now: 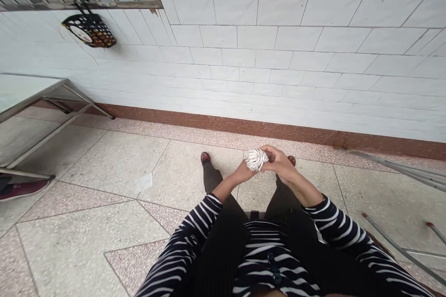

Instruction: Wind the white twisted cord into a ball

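A round bundle of white strands with thin dark lines between them (pixel 257 159), like a wound ball of cord, is held up in front of my body. My left hand (pixel 244 172) grips it from below and the left; the bundle covers most of those fingers. On the right side, my right hand (pixel 278 162) curls its thumb and fingers against the bundle. Both hands meet close together over the floor, between my two shoes.
A metal-framed table (pixel 33 90) stands at the left, with another person's shoe (pixel 26 189) below it. A dotted bag (pixel 91 30) hangs from the window bars. Metal legs (pixel 393 241) stick out at the right. A pale sheet (pixel 144 183) lies on the floor.
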`<action>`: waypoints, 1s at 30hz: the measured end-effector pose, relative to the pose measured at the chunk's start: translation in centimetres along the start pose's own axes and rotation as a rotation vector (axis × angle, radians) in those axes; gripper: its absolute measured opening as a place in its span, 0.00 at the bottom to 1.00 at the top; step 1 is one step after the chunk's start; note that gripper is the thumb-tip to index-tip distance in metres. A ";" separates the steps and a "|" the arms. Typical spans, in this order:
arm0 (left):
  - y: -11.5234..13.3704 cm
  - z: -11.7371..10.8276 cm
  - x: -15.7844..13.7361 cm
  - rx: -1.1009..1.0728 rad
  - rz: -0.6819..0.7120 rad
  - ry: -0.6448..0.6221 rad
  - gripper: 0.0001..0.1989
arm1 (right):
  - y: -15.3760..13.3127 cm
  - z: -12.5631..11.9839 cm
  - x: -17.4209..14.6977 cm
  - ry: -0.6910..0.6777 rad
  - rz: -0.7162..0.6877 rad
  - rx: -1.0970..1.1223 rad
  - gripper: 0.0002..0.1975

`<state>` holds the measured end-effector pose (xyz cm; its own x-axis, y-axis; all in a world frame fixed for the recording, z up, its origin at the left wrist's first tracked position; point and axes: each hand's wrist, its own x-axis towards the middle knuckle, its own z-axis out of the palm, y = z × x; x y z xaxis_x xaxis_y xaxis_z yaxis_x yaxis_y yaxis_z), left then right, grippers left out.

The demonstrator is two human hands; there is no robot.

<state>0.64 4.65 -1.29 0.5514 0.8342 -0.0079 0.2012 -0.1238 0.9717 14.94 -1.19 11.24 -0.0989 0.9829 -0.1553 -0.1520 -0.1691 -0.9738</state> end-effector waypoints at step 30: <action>-2.2 -3.7 -2.1 -0.058 -0.072 -0.174 0.16 | 6.9 -2.8 -1.4 -0.239 0.147 0.173 0.34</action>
<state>-4.00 5.15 -2.52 0.6697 0.7338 -0.1139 0.2010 -0.0315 0.9791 16.75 -3.50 4.31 -0.3572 0.9056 -0.2285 -0.2816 -0.3377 -0.8981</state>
